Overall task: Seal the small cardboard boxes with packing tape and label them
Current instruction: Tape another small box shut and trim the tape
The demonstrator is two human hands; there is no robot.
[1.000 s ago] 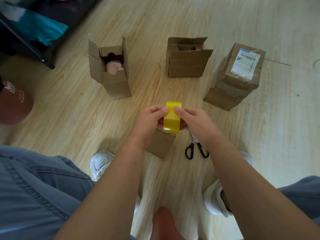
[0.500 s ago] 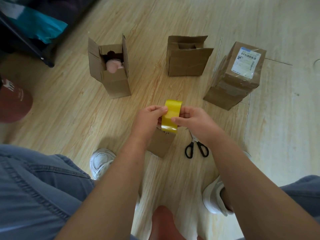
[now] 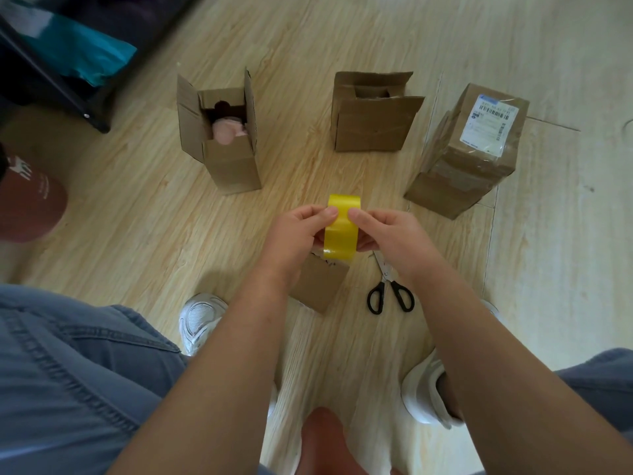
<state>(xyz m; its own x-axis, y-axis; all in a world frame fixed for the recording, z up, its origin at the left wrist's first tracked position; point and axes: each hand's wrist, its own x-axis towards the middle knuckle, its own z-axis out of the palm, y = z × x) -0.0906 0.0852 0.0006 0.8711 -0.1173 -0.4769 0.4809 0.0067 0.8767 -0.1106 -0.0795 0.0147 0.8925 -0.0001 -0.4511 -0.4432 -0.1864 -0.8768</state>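
Fingers (image 3: 363, 216) on both hands are curled round the yellow tape roll (image 3: 342, 236). The left hand (image 3: 294, 234) and right hand (image 3: 388, 236) grip it from either side, thumb tips nearly meeting on its outer face. Half a second back the roll sat tilted with the right thumb lower down. Now it's squared up and that thumb is level with the left one. Boxes haven't budged.

Directly under the roll sits a small cardboard box (image 3: 320, 286), its top hidden by the hands. Beyond the roll to the left is an open box (image 3: 236, 169), flaps up, with something pink (image 3: 227, 130) inside. Straight beyond is a second box (image 3: 371, 126) with loose flaps, contents too dark to tell. Beyond-right is a taped box (image 3: 462, 176) wearing a label (image 3: 491, 126). Scissors (image 3: 388, 296) lie just right of the roll. Both forearms reach forward, wrists close together.
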